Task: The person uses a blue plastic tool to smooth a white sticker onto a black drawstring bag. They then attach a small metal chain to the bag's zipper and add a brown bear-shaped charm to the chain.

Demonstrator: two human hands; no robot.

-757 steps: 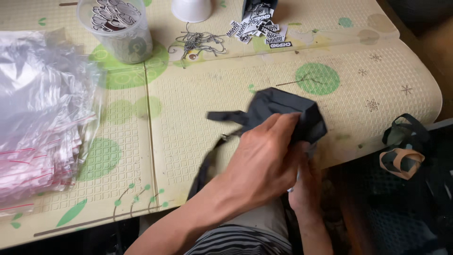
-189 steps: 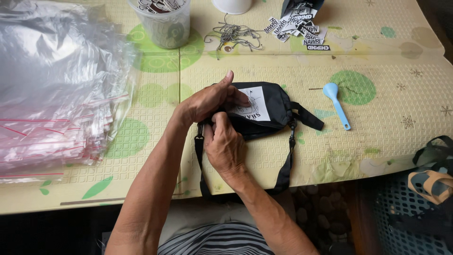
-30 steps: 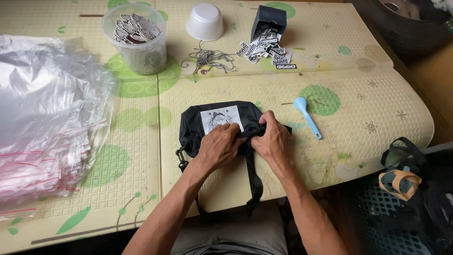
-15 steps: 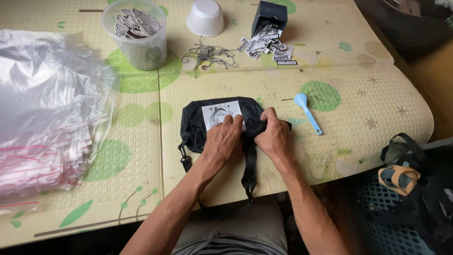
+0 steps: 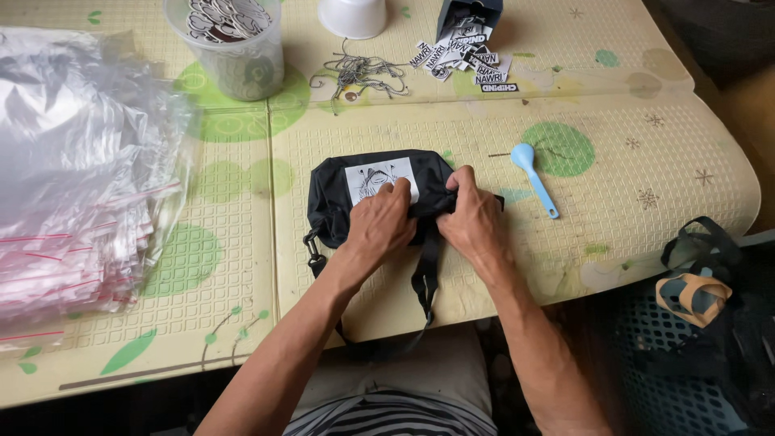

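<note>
A small black fabric pouch bag [image 5: 339, 194] with a white printed patch lies on the pale yellow foam mat [image 5: 630, 169] in front of me. My left hand [image 5: 379, 230] presses on its front, fingers curled over the lower edge of the patch. My right hand [image 5: 472, 222] grips the pouch's right end where the fabric bunches. A black strap [image 5: 425, 274] hangs from between my hands over the table's near edge. A metal clip [image 5: 312, 246] shows at the pouch's left corner.
A light blue plastic spoon [image 5: 534, 178] lies right of the pouch. A stack of clear zip bags [image 5: 73, 186] fills the left. At the back stand a clear tub of tags [image 5: 230, 44], a white cup [image 5: 353, 14], loose strings [image 5: 359, 73] and printed labels [image 5: 468, 60].
Over the last second both hands stayed on the pouch, shifting slightly; the strap now hangs straighter between them. Earlier the pouch was turned and laid patch side up.
</note>
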